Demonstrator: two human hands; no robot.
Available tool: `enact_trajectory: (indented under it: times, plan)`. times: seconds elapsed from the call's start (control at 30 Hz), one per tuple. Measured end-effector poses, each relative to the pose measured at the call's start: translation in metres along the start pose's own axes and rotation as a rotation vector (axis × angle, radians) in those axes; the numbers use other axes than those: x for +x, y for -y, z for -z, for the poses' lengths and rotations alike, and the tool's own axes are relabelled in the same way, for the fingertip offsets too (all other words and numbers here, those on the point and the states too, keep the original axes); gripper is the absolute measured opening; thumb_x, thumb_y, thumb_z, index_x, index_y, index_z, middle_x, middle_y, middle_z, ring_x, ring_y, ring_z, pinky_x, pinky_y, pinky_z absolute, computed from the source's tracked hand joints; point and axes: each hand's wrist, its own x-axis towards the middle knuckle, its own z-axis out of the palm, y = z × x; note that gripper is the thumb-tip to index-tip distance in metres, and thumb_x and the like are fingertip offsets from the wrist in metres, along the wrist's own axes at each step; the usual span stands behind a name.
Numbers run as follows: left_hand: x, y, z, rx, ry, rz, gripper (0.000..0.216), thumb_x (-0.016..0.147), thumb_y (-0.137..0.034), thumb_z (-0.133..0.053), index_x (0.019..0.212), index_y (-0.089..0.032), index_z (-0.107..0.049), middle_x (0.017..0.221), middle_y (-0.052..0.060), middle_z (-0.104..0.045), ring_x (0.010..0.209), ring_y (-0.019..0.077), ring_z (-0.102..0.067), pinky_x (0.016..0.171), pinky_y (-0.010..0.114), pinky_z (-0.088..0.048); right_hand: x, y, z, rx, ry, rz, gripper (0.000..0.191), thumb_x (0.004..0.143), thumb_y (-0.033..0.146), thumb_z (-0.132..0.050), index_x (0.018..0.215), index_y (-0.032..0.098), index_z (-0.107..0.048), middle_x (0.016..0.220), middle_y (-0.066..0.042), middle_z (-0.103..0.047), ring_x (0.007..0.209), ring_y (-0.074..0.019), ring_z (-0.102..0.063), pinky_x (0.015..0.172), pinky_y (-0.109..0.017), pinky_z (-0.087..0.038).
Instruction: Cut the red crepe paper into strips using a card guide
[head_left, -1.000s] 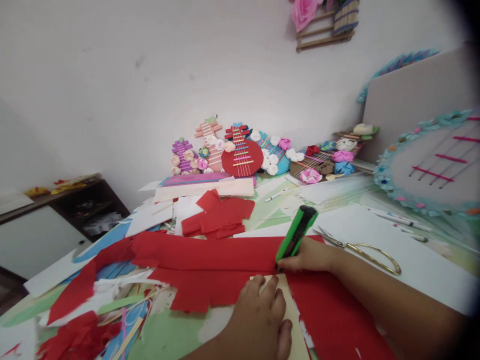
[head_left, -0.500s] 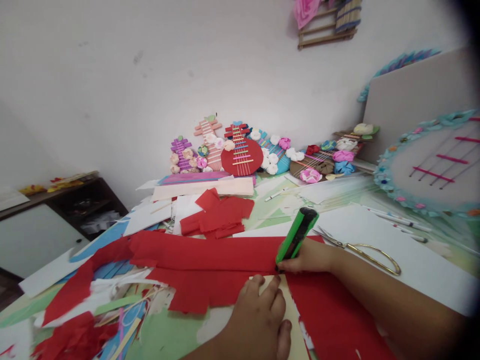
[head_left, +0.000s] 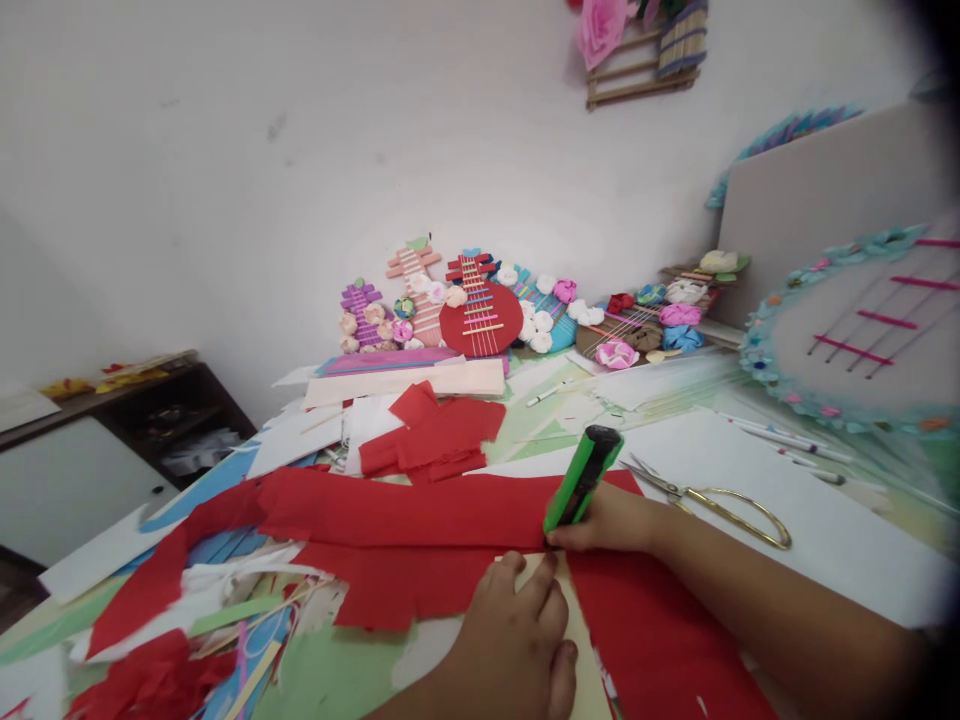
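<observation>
My right hand (head_left: 611,522) is closed round a green utility knife (head_left: 583,478), its tip down on the red paper (head_left: 420,515) at the top edge of a cream card template (head_left: 581,640). My left hand (head_left: 514,645) lies flat with fingers spread, pressing the card onto the red paper. The red paper stretches across the table from left to right beneath both hands.
Gold-handled scissors (head_left: 720,500) lie on a white sheet (head_left: 787,500) right of the knife. Folded red paper pieces (head_left: 431,435) sit behind. Colourful paper crafts (head_left: 480,315) line the wall. A round blue-edged board (head_left: 862,340) leans at right. Paper scraps (head_left: 217,610) pile at left.
The knife and my right hand have shifted slightly left and down along the card's top edge. My left hand stays pressed on the card.
</observation>
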Motion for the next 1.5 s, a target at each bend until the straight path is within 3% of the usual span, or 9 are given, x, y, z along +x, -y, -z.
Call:
enact_trajectory:
  times: [0.4, 0.63, 1.5]
  plan:
    - [0.0016, -0.0012, 0.0030, 0.030, -0.011, -0.005, 0.036, 0.080, -0.032, -0.044, 0.108, -0.012, -0.052, 0.117, 0.010, -0.051, 0.102, 0.0268, -0.047, 0.087, 0.041, -0.033, -0.0008, 0.0005, -0.0029, 0.035, -0.048, -0.005, 0.012, 0.065, 0.028, -0.058, 0.069, 0.017, -0.059, 0.072, -0.001, -0.064, 0.068, -0.0165, -0.059, 0.060, -0.023, -0.045]
    - [0.0009, 0.0003, 0.0012, 0.022, -0.004, -0.006, 0.040, 0.080, -0.036, -0.043, 0.110, -0.011, -0.051, 0.119, 0.011, -0.049, 0.103, 0.0276, -0.046, 0.087, 0.041, -0.034, -0.0018, 0.0008, 0.0012, 0.025, -0.025, -0.025, 0.021, 0.067, 0.036, -0.057, 0.075, 0.017, -0.063, 0.074, -0.001, -0.066, 0.071, -0.0175, -0.059, 0.064, -0.024, -0.046]
    - [-0.0013, -0.0014, -0.0016, -0.004, -0.009, -0.008, 0.040, 0.079, -0.038, -0.044, 0.107, -0.011, -0.053, 0.117, 0.015, -0.049, 0.102, 0.0306, -0.046, 0.087, 0.044, -0.034, -0.0006, 0.0048, 0.0057, -0.143, 0.069, -0.018, 0.019, 0.067, 0.033, -0.057, 0.078, 0.020, -0.065, 0.081, 0.001, -0.067, 0.072, -0.0166, -0.058, 0.067, -0.023, -0.044]
